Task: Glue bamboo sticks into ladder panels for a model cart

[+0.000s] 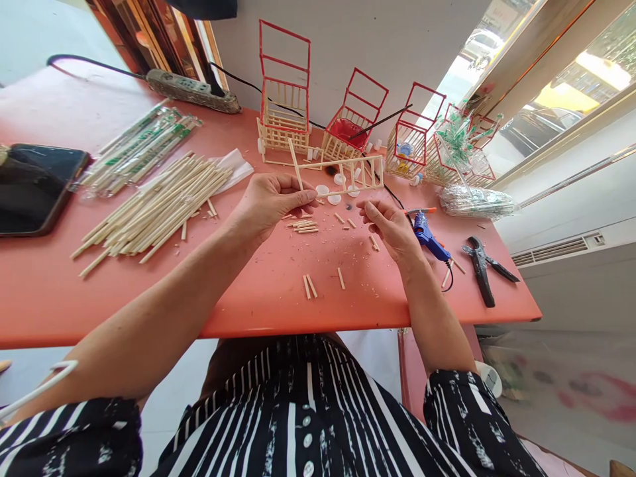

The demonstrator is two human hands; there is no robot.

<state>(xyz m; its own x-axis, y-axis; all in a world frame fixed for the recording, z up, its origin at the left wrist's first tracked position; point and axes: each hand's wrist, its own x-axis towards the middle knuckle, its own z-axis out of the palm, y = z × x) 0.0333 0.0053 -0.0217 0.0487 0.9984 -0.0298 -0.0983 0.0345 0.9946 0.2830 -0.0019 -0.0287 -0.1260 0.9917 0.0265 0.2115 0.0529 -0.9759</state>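
Observation:
My left hand [273,202] pinches the left end of a ladder-like frame of pale wooden sticks [362,191]. One stick [295,163] rises slanting at the fingertips; whether it is joined to the frame I cannot tell. Just below the frame's right part is my right hand [385,225], its fingers curled and the thumb close to them. Anything in that pinch is too small or hidden to make out. White round caps [334,199] lie under and beside the frame. Short cut sticks [304,226] lie beneath my left hand, with more [310,286] nearer the front edge.
Long sticks [159,205] and wrapped chopsticks [142,146] lie left, beside a dark phone [40,189]. Stick carts with red handles [285,119] line the wall. A blue glue gun [430,237] and black-handled cutters [483,265] are right. A power strip [193,89] sits behind.

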